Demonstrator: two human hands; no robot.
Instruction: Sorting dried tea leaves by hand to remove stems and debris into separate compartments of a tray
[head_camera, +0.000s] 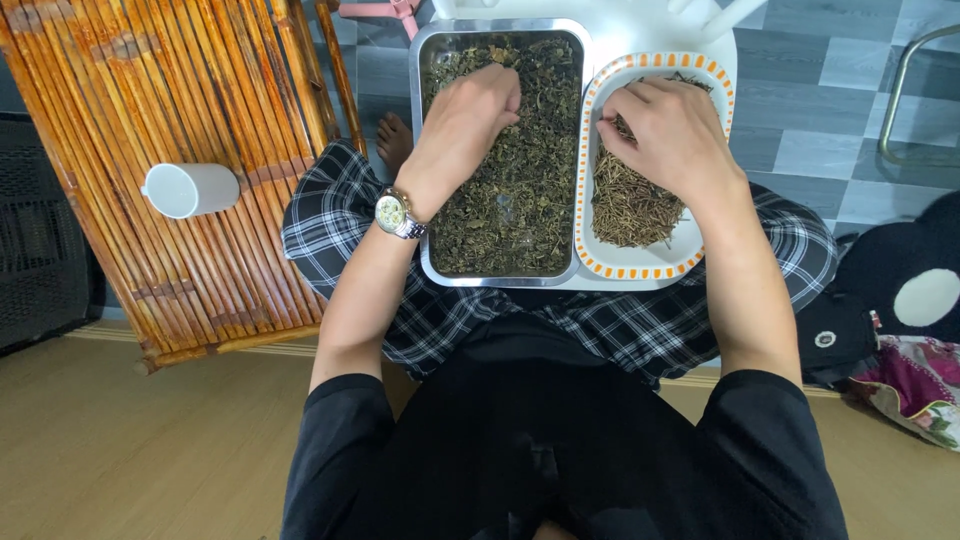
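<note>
A loose heap of dried dark-green leaves and bits (520, 190) fills the rectangular stainless-steel tray (428, 262) resting across the person's lap, in the middle of the scene. The left hand (468, 118) is at the far end of that tray, fingers curled together into the leaves as if pinching a small tuft; what exactly sits between the fingertips cannot be made out. Just right of the tray, touching its side, lies the white oval dish with an orange dashed rim (640, 268), holding a pile of thin brown dried stems (630, 205). The right hand (668, 130) is over the far part of this pile, fingers bent and close together on a few stems.

Both materials look very light, brittle and crumbly, best taken in gentle fingertip pinches rather than squeezed.

Further left stands a slatted bamboo surface (150, 100) with a white cylindrical cup (192, 189) lying on its side. A silver wristwatch (395, 213) sits on the left wrist.
</note>
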